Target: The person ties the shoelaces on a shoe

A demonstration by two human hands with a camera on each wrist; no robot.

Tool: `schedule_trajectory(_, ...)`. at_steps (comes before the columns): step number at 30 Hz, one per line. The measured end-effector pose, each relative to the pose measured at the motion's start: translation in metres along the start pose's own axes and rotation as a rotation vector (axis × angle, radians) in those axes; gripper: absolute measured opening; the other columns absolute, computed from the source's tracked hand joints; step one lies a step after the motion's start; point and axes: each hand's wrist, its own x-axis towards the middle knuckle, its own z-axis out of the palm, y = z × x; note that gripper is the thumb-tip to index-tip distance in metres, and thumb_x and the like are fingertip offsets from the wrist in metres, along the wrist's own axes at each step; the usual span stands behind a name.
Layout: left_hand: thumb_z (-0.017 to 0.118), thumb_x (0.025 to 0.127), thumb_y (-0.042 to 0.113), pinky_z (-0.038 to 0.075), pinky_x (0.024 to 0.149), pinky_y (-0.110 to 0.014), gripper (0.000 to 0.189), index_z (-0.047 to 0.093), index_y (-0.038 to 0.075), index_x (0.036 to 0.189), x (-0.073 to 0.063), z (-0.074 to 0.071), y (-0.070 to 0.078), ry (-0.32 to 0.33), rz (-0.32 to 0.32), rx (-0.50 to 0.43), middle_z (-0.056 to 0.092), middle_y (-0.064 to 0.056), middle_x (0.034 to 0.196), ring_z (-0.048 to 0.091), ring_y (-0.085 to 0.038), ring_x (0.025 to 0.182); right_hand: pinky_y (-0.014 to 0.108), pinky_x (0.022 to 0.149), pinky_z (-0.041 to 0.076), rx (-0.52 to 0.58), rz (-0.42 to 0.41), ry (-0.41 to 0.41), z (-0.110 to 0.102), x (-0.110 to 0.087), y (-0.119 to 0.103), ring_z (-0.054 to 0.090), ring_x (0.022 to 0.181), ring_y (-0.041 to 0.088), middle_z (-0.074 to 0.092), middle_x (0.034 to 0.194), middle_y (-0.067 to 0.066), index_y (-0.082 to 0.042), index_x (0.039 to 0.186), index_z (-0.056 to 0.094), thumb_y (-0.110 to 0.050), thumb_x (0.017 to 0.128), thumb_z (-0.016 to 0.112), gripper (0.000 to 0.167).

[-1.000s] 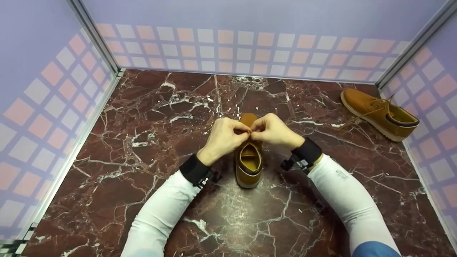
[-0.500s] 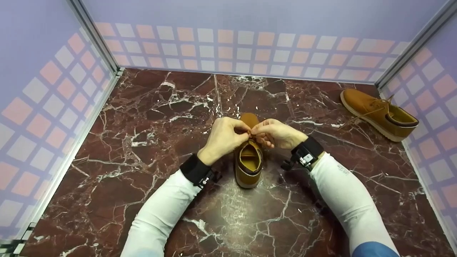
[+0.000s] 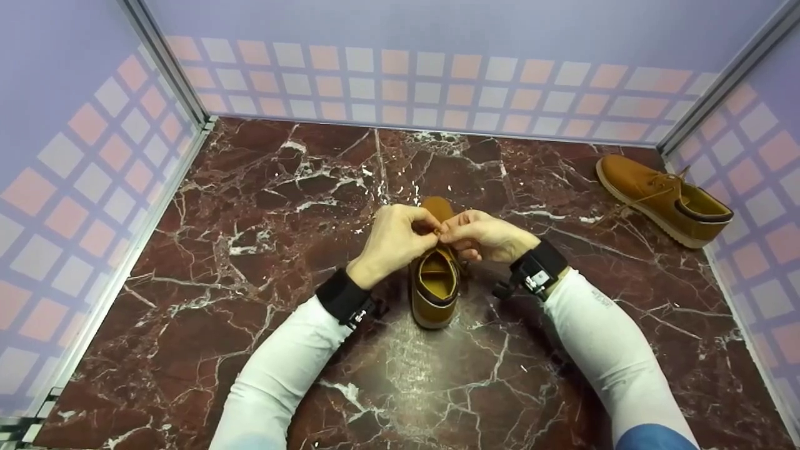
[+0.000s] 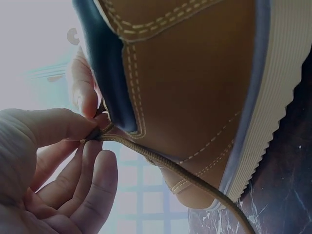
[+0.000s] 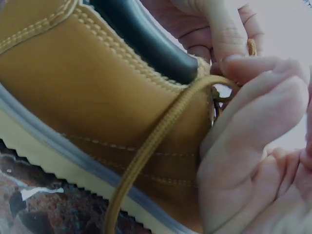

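Observation:
A tan leather shoe (image 3: 435,300) stands on the marbled surface, toe pointing away, its dark padded collar and pale ridged sole close up in both wrist views. Above its tongue my two hands meet. My left hand (image 3: 399,240) pinches the brown shoelace (image 4: 168,165) between thumb and fingertips; a length of it hangs down the shoe's side. My right hand (image 3: 490,236) also pinches the lace, thumb and index finger right at the left fingertips. In the right wrist view a lace end (image 5: 141,156) trails over the shoe's side. The knot area is mostly hidden behind the fingers.
A second tan shoe (image 3: 662,199) lies at the back right near the wall, its laces loose over its side. Tiled-pattern panels (image 3: 400,87) enclose the dark red marbled surface (image 3: 281,200) at the back, left and right.
The right hand has turned and shifted slightly right, its lower fingers now showing beneath the thumb, then come back against the left fingertips. The left hand and both shoes stay nearly still.

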Motion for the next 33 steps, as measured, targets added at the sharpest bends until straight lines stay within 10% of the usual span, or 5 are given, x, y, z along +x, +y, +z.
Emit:
schedule_trajectory(18,0.084,0.088,0.009,0.059,0.072,-0.028,0.012,0.089,0.010,0.099,-0.0009,-0.0034,-0.0037,-0.051,-0.030,-0.052,0.088,-0.008,0.096,0.077,-0.024,0.079,0.017,0.048,0.035,-0.087,-0.121,-0.066,-0.0027,-0.0019,0.0045,0.047,0.049,0.003,0.048,0.063,-0.011,-0.012,0.099,0.073,-0.009,0.115,0.056,0.024)
schedule_trajectory(33,0.087,0.090,0.012,0.065,0.087,-0.037,0.010,0.090,0.009,0.099,-0.0010,-0.0064,-0.0066,-0.074,-0.041,-0.084,0.089,-0.008,0.099,0.082,-0.026,0.091,0.021,0.054,0.052,-0.258,-0.230,0.132,0.0010,-0.0097,-0.0042,0.060,0.056,0.009,0.059,0.064,-0.005,-0.009,0.100,0.073,-0.015,0.114,0.061,0.020)
